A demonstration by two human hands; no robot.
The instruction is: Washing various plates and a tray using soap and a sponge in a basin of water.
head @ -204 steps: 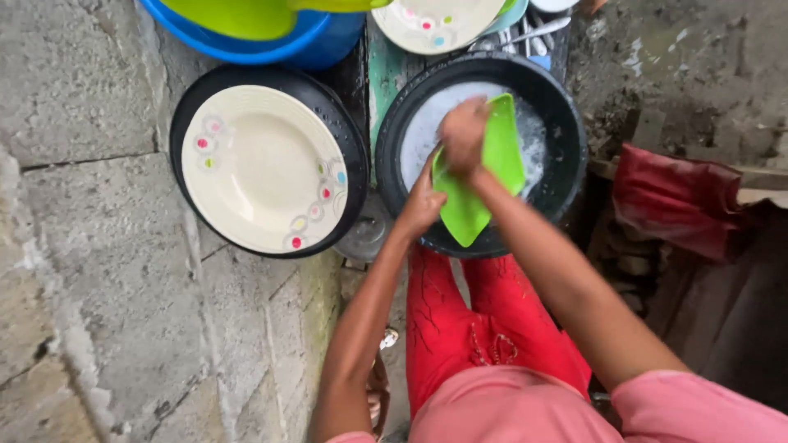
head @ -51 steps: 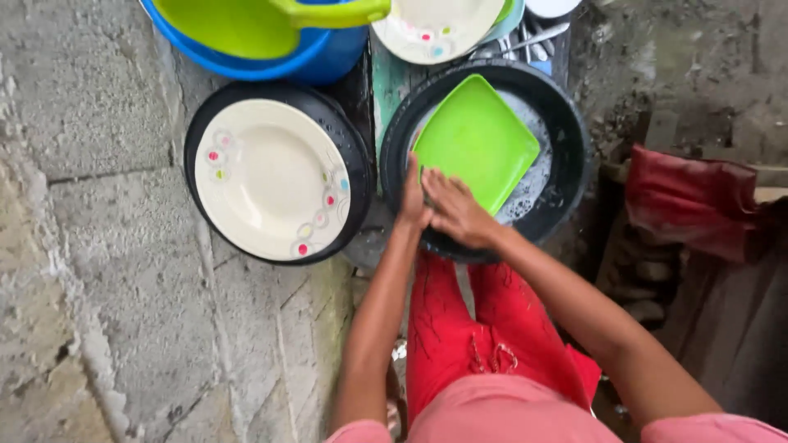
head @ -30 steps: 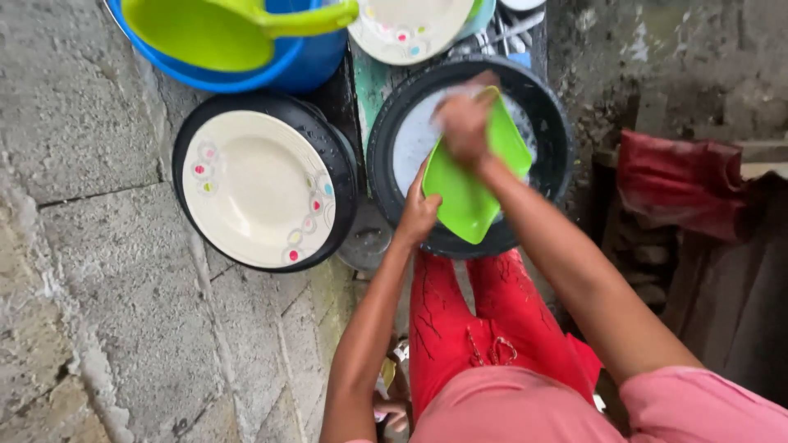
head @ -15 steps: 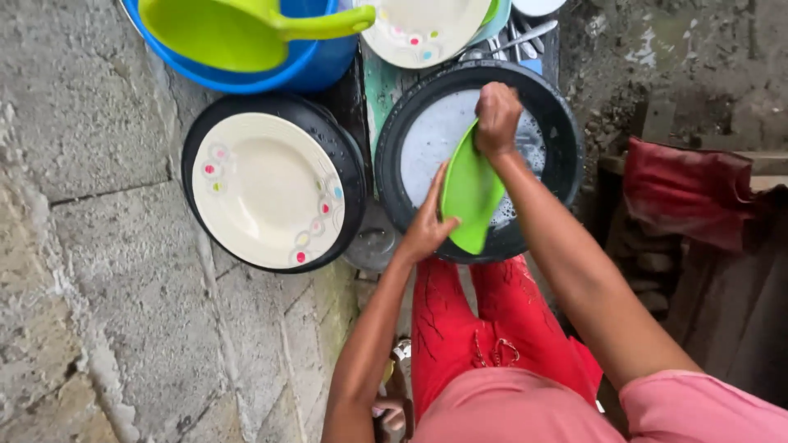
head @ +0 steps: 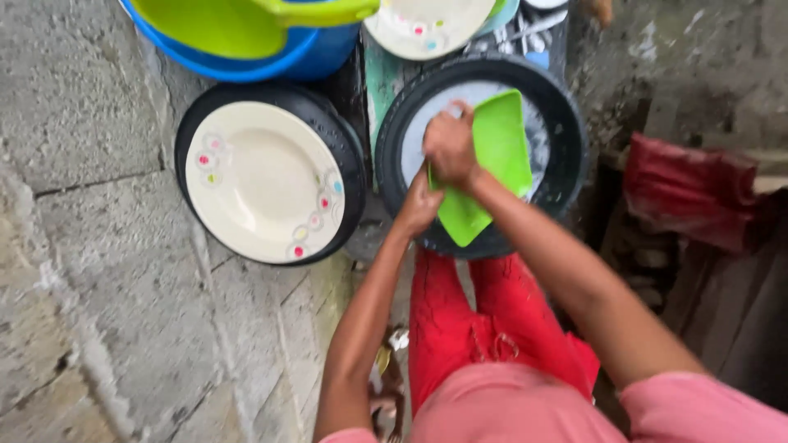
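A square bright-green plate [head: 492, 156] is held tilted over a black basin [head: 566, 139] of soapy water. My left hand [head: 419, 205] grips the plate's near left edge. My right hand [head: 449, 143] presses on the plate's left face, fingers closed; whatever it may hold is hidden under the fist. To the left, a cream plate with small coloured flowers [head: 263, 180] lies in a second black basin [head: 349, 156].
A blue tub [head: 271, 57] with a lime-green scoop [head: 238, 20] stands at the top left. Another flowered plate [head: 427, 20] and cutlery lie at the top. Rough stone paving [head: 90, 262] fills the left. A red cloth [head: 689, 189] hangs at right.
The green plate has turned from nearly edge-on to face up more. My right hand has slid from its top edge down onto its left face. The view has shifted slightly.
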